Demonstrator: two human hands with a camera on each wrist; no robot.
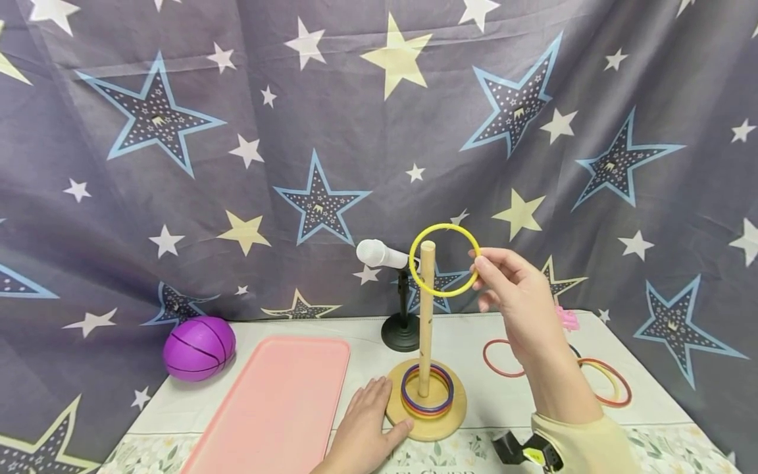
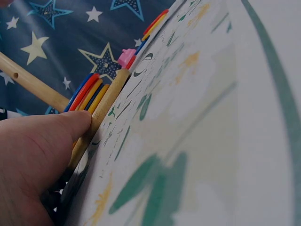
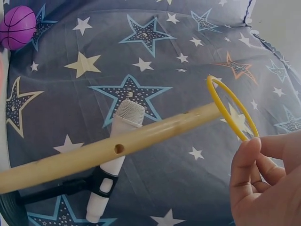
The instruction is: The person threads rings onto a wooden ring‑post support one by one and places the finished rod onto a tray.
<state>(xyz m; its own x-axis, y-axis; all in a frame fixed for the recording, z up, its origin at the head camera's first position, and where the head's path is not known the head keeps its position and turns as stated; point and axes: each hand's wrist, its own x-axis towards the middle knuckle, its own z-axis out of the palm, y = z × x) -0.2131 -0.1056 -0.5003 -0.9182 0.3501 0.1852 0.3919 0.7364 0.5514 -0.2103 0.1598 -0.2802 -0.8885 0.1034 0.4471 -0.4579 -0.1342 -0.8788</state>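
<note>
Star-print curtain (image 1: pixel 237 164) behind my table (image 1: pixel 503 408). Right hand (image 1: pixel 515 296): fingers pinch yellow ring (image 1: pixel 444 260), held level with the top of the wooden peg (image 1: pixel 426 316). Left hand (image 1: pixel 367 428): flat, fingers straight, touching round wooden base (image 1: pixel 432 428). Stacked rings (image 1: pixel 428 392) on base. Also: pink tray (image 1: pixel 278 408), purple ball (image 1: pixel 198 347), white microphone (image 1: pixel 379 253), loose rings (image 1: pixel 612 382).
</note>
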